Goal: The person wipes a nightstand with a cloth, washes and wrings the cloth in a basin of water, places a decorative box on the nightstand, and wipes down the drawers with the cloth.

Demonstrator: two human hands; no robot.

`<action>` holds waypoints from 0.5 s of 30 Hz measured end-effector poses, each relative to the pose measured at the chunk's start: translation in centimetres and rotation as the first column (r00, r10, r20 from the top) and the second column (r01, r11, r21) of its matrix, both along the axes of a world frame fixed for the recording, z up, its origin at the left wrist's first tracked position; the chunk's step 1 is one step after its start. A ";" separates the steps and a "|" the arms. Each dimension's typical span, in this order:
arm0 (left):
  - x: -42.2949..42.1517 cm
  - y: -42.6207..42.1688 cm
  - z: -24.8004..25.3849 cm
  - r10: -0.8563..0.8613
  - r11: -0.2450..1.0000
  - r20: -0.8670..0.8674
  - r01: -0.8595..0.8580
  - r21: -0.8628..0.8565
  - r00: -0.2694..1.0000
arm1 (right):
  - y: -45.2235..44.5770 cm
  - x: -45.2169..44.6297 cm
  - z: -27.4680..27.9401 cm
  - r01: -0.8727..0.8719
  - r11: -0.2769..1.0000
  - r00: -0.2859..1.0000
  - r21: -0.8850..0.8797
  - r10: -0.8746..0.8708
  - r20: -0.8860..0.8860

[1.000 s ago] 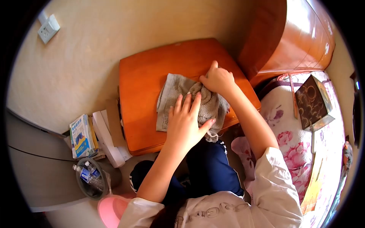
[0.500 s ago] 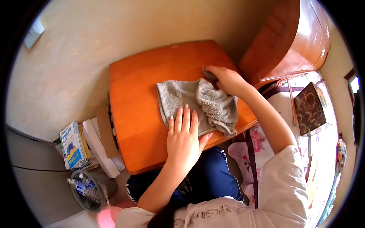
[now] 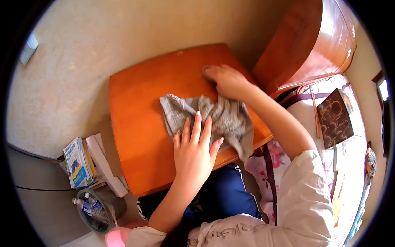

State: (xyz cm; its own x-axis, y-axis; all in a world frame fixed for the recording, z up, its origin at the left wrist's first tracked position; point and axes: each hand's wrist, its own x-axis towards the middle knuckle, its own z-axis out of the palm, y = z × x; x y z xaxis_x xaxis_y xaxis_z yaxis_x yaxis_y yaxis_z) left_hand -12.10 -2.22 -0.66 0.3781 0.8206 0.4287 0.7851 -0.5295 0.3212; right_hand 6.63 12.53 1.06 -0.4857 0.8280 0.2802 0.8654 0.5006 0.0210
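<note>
A crumpled grey towel [image 3: 228, 119] lies on the orange wooden tabletop [image 3: 140, 123], near its front right part. My left hand [image 3: 193, 152] rests with spread fingers on the towel's lower left part and the wood beside it. Farther back, my right hand [image 3: 228, 81] is closed on a bunched part of the towel, some of which sticks out past its fingertips. Folds of the towel run from beneath my right hand toward the table's front edge.
Left of the table stand books and magazines [image 3: 78, 164], a white box [image 3: 105, 166] and a bin [image 3: 96, 214] with plastic bottles. On the right are a floral-covered bed [image 3: 302, 113], a dark patterned box [image 3: 335, 117] and a glossy wooden headboard [image 3: 304, 49].
Over the last second the towel has been spread and then bunched again. My right hand first moved right, then back left with its part of the towel. The view has shifted.
</note>
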 end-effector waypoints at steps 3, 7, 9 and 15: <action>0.5 1.9 -0.3 0.017 1.000 0.019 -0.017 0.011 1.000 | 4.1 -0.8 0.7 0.157 0.964 0.986 -0.216 -0.142 0.085; 0.5 2.1 0.0 0.030 1.000 -0.039 -0.030 -0.005 0.999 | 3.8 -0.3 1.5 -0.029 0.922 0.992 -0.386 -0.021 -0.125; 0.2 1.7 -0.4 0.012 1.000 -0.032 -0.012 0.008 0.999 | 0.4 -0.5 2.5 -0.090 0.858 0.991 -0.506 0.026 -0.133; 0.2 2.1 0.2 0.007 1.000 0.012 -0.007 -0.012 1.000 | 1.3 -0.4 1.2 -0.050 0.980 0.995 -0.194 0.064 0.071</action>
